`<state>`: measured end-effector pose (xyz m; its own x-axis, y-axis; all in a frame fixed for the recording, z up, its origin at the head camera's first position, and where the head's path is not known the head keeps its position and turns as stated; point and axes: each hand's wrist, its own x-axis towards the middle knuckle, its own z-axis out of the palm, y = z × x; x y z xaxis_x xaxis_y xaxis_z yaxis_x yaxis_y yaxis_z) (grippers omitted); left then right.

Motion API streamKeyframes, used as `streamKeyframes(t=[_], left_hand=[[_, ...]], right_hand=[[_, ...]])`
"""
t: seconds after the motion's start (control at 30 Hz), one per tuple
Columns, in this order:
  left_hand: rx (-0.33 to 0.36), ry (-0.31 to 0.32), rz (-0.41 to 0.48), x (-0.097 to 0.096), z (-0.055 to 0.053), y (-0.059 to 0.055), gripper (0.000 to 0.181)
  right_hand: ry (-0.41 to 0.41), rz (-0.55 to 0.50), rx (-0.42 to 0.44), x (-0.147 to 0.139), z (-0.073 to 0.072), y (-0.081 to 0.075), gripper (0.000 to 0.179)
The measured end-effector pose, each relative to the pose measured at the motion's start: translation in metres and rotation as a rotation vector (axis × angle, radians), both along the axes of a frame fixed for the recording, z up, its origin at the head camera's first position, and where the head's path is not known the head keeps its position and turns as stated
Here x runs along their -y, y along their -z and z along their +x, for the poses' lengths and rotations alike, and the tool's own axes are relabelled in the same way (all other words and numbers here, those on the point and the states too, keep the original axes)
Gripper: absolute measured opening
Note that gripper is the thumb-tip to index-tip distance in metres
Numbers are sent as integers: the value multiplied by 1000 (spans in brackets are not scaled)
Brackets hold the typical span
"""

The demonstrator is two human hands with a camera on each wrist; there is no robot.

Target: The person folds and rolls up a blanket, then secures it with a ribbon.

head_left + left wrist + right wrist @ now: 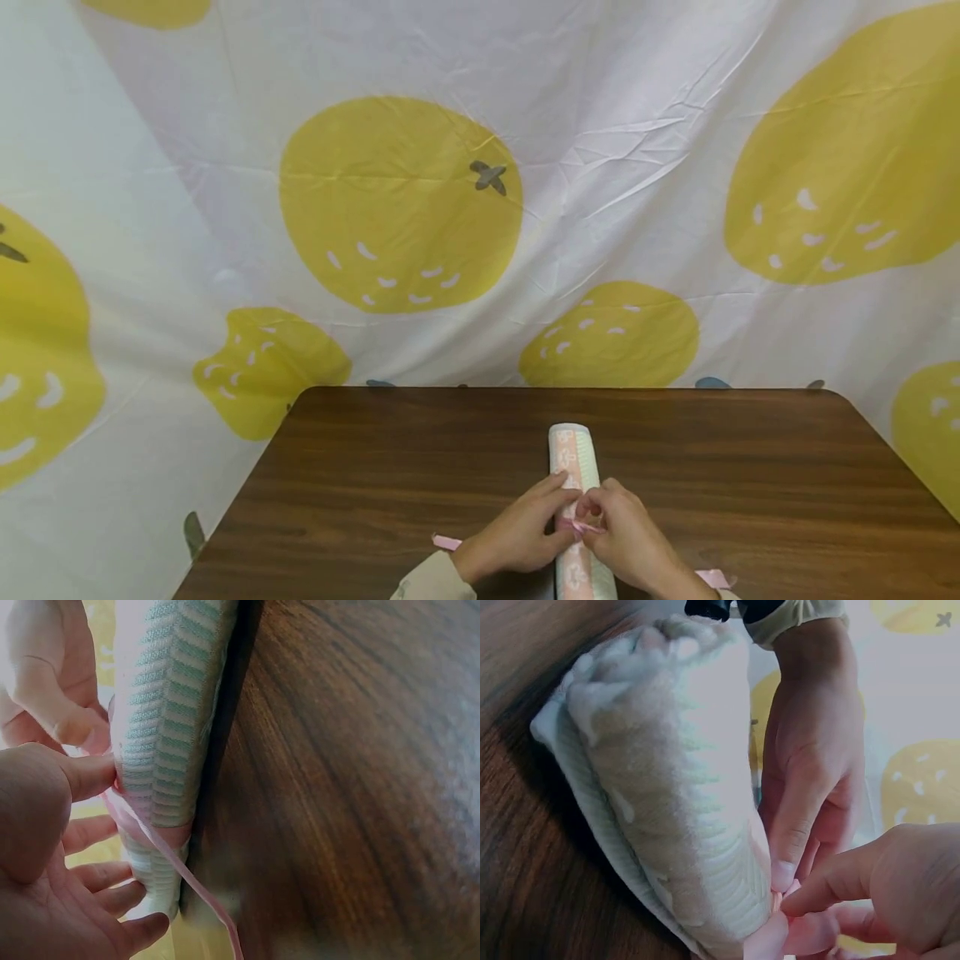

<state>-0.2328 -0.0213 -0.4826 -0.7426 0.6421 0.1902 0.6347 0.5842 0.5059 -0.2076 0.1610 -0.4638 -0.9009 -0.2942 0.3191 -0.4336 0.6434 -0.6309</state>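
A rolled towel [567,458], with a peach patterned band and pale green ribbing, lies lengthwise on the table. Round its middle runs a pink ribbon [579,527], crossed on top. From the left side my left hand [525,527] pinches the ribbon at the crossing, its other fingers spread along the roll in the left wrist view. My right hand [628,533] holds a strand of the ribbon between thumb and curled fingers, close against the left fingertips. One strand of ribbon [191,881] trails down past the towel's ribbed side [172,712]. In the right wrist view the towel [667,780] partly hides the crossing.
The dark wood-grain table [420,450] extends on both sides of the towel. Pink ribbon ends stick out beside the left wrist [446,542] and the right wrist [714,577]. Behind the table hangs a white curtain [600,208] printed with yellow fruit.
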Motion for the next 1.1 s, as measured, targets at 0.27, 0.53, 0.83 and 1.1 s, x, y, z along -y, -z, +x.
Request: streamKeyframes(t=[0.27, 0.53, 0.83, 1.1], left_hand=[[29, -27, -21, 0, 1, 0, 48], [47, -25, -17, -1, 0, 1, 47], [75, -29, -10, 0, 0, 2, 48], [40, -25, -10, 1, -1, 2, 49]], right_hand=[[31, 74, 147, -12, 2, -8, 18], [-207, -235, 359, -29, -5, -5, 10], [-291, -380, 521, -35, -5, -8, 17], [-226, -325, 474, -42, -8, -12, 21]])
